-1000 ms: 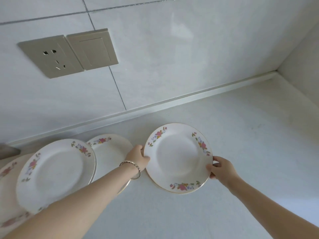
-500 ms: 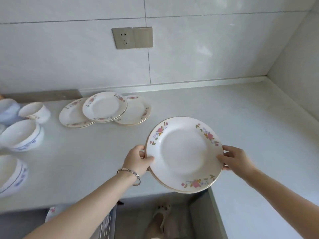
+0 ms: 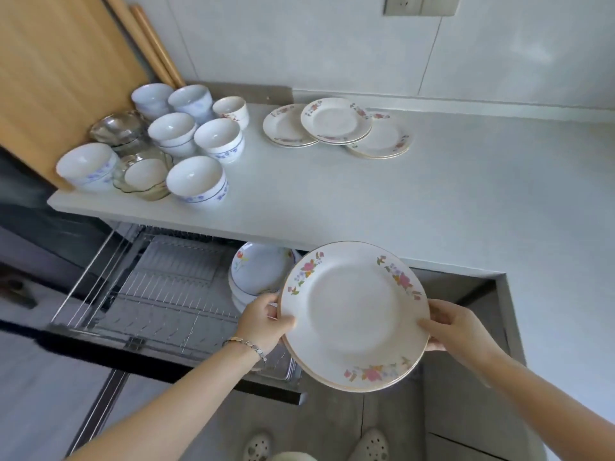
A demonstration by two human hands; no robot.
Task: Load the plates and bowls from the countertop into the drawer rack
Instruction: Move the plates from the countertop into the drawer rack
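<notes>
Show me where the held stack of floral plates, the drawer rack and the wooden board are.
stack of floral plates (image 3: 352, 314), head view, centre of the top plate.
drawer rack (image 3: 173, 287), head view, bare wire tines.
wooden board (image 3: 66, 78), head view, its flat face.

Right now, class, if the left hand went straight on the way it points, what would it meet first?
Probably the flowered dishes already in the drawer rack, just beyond the left hand, which grips the plate stack. Depth is unclear from one view.
</notes>
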